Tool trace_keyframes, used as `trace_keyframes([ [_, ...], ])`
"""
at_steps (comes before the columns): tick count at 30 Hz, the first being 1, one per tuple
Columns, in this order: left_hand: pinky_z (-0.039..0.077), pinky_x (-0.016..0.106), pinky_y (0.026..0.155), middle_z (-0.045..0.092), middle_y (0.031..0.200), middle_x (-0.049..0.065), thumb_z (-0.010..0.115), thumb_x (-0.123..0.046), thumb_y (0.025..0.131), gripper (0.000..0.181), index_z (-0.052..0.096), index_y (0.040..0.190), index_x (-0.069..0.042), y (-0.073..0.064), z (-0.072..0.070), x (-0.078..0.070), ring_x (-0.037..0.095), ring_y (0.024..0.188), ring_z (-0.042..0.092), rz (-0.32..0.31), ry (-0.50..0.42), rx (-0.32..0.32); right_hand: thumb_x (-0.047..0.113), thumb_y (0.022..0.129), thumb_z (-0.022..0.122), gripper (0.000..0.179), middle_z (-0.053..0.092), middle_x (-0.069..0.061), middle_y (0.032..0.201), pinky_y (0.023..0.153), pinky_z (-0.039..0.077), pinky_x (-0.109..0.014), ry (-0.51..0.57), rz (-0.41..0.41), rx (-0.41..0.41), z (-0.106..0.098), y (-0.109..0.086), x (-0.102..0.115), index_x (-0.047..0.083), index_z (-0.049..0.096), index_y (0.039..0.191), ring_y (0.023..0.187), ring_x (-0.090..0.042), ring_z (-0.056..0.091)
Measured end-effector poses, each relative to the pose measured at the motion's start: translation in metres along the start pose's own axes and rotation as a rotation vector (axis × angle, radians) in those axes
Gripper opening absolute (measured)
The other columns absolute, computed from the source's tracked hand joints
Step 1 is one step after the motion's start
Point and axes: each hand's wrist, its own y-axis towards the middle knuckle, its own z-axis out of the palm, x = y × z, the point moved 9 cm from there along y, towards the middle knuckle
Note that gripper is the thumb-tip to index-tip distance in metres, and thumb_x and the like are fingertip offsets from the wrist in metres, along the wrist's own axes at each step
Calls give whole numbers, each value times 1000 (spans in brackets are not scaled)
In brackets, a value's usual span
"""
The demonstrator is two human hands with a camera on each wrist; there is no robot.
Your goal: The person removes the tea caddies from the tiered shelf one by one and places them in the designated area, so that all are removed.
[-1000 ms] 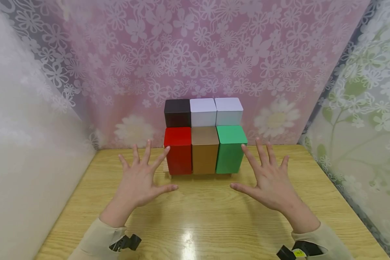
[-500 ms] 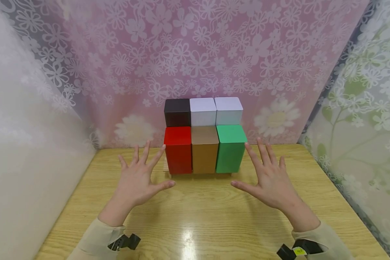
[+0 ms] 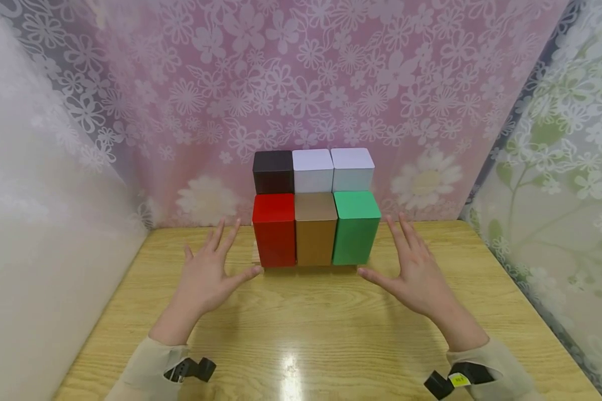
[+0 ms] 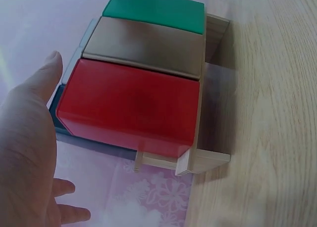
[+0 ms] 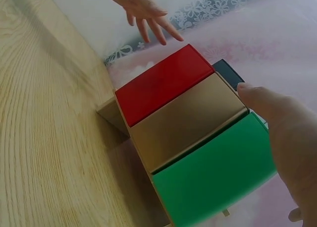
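Brown box (image 3: 316,239) on a wooden stand (image 4: 209,161) on the table (image 3: 301,312). Left to right around it: left hand (image 3: 202,280) spread, well to its left; black box (image 3: 273,171) behind-left, red box (image 3: 275,231) just left, white box (image 3: 313,170) behind, second white box (image 3: 353,170) behind-right, green box (image 3: 355,228) just right; right hand (image 3: 420,278) spread, well to its right.

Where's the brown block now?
In the head view, the brown block sits mid front row, between the red block on its left and the green block on its right.
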Motion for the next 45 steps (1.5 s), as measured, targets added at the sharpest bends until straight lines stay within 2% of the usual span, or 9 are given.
trace_keyframes([
  [5, 8, 86, 114, 21, 174, 14, 58, -78, 94, 104, 6, 172, -34, 3, 4, 17, 49, 147, 39, -69, -120, -28, 61, 90, 80, 119, 6, -13, 176, 111, 27, -83, 110, 36, -13, 4, 3, -6, 22, 4, 172, 155, -51, 17],
  [10, 32, 76, 114, 33, 170, 13, 58, -75, 96, 96, 16, 171, -32, 9, 9, 30, 45, 146, 42, -112, -247, -86, 57, 89, 83, 118, 14, -15, 175, 113, 28, -80, 224, 80, -49, 7, 6, -11, 20, 7, 172, 155, -47, 21],
  [12, 42, 71, 110, 35, 169, 9, 60, -73, 97, 92, 19, 171, -35, 12, 14, 36, 43, 144, 47, -128, -323, -99, 55, 88, 84, 118, 18, -14, 174, 112, 30, -79, 266, 106, -67, 7, 7, -13, 21, 8, 172, 153, -47, 26],
  [16, 49, 65, 108, 43, 164, 11, 67, -63, 99, 87, 26, 169, -33, 19, 28, 44, 43, 135, 56, -155, -490, -99, 51, 87, 87, 119, 22, -14, 173, 110, 37, -76, 338, 140, -104, 11, 12, -15, 20, 11, 172, 149, -46, 35],
  [19, 50, 62, 107, 49, 159, 17, 69, -58, 100, 84, 30, 169, -28, 23, 39, 48, 45, 131, 60, -176, -565, -82, 47, 86, 89, 119, 24, -15, 172, 111, 39, -73, 373, 141, -129, 14, 16, -16, 18, 13, 172, 148, -47, 37],
  [23, 53, 60, 105, 55, 152, 21, 70, -56, 100, 82, 36, 167, -24, 26, 52, 52, 47, 126, 62, -194, -610, -61, 45, 86, 90, 118, 25, -17, 171, 110, 40, -73, 397, 142, -150, 20, 19, -17, 16, 15, 171, 147, -48, 38],
  [34, 59, 54, 97, 65, 139, 22, 71, -46, 103, 70, 47, 161, -13, 34, 82, 58, 41, 118, 68, -283, -691, -25, 41, 84, 93, 115, 29, -14, 170, 110, 43, -69, 478, 160, -207, 31, 29, -21, 12, 21, 169, 144, -47, 42],
  [41, 65, 41, 86, 73, 123, 23, 73, -31, 104, 60, 55, 152, 1, 44, 105, 62, 35, 105, 75, -316, -813, -45, 40, 83, 94, 111, 36, -10, 166, 110, 45, -67, 530, 172, -237, 39, 38, -21, 17, 27, 168, 142, -45, 45],
  [45, 65, 34, 76, 75, 115, 24, 73, -25, 104, 56, 57, 148, 5, 45, 114, 64, 36, 98, 76, -352, -879, -53, 41, 81, 95, 112, 38, -11, 164, 110, 46, -64, 540, 182, -253, 43, 41, -19, 17, 28, 167, 141, -44, 45],
])
